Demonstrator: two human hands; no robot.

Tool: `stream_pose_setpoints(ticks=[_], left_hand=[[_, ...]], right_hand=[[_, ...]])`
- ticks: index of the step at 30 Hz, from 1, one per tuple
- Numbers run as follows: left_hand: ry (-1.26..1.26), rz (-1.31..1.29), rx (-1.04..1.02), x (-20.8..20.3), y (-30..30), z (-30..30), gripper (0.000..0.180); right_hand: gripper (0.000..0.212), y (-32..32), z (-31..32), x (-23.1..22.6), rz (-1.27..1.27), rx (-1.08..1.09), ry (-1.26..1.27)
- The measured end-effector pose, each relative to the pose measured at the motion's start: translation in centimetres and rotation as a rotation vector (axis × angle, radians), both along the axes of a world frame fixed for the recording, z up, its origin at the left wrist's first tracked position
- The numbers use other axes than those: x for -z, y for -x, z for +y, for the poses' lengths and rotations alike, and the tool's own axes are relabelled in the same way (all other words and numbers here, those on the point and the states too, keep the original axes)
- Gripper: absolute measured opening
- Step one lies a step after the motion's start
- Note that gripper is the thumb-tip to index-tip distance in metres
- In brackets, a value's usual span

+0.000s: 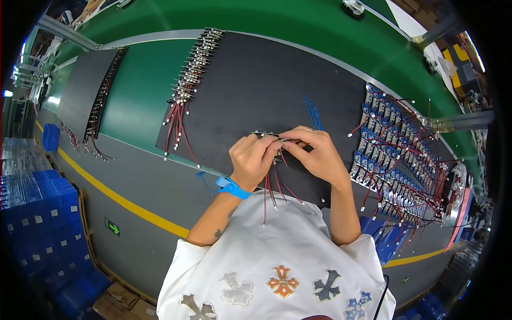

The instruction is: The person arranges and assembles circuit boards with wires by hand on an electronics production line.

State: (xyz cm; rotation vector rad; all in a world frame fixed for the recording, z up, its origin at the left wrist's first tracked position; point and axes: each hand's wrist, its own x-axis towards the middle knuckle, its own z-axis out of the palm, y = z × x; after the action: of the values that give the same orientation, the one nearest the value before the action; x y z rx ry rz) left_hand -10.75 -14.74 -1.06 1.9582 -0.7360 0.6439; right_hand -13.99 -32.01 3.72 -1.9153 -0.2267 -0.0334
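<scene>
My left hand (pixel 250 159) and my right hand (pixel 318 156) meet over the near edge of a black mat (pixel 266 80). Both have fingers pinched on a small circuit board (pixel 278 151), which is mostly hidden by the fingertips. Dark red wires (pixel 277 184) with small white connectors hang from it toward my shirt. Just beyond the left fingers lies the edge of another board (pixel 262 133). A blue wrist strap (pixel 232 188) is on my left wrist. Past my right hand, several loose blue wires (pixel 313 113) lie on the mat.
A row of boards (pixel 193 72) with red wires stands on the mat's left part. Rows of blue-and-silver boards (pixel 392 144) with trailing wires cover the right. Farther left is another dark mat (pixel 85 88) with a board row. Blue crates (pixel 45 213) are stacked on the floor.
</scene>
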Motion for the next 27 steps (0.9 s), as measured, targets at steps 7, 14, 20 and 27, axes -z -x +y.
stream_pose_setpoints(ticks=[7,14,20,27], left_hand=[[0.147,0.108,0.009,-0.2,-0.3,0.3,0.032],[0.101,0.167,0.105,-0.8,3.8,2.8,0.041],[-0.077,0.041,0.002,-0.2,3.6,2.2,0.04],[-0.103,0.161,0.009,0.3,4.1,3.0,0.049]], right_hand=[[0.014,0.9,0.5,-0.1,-0.063,0.043,0.011],[0.018,4.3,1.5,-0.6,-0.008,0.016,0.014],[0.019,4.9,2.0,1.6,-0.099,0.08,0.075],[0.021,4.6,1.9,2.4,-0.143,0.077,0.064]])
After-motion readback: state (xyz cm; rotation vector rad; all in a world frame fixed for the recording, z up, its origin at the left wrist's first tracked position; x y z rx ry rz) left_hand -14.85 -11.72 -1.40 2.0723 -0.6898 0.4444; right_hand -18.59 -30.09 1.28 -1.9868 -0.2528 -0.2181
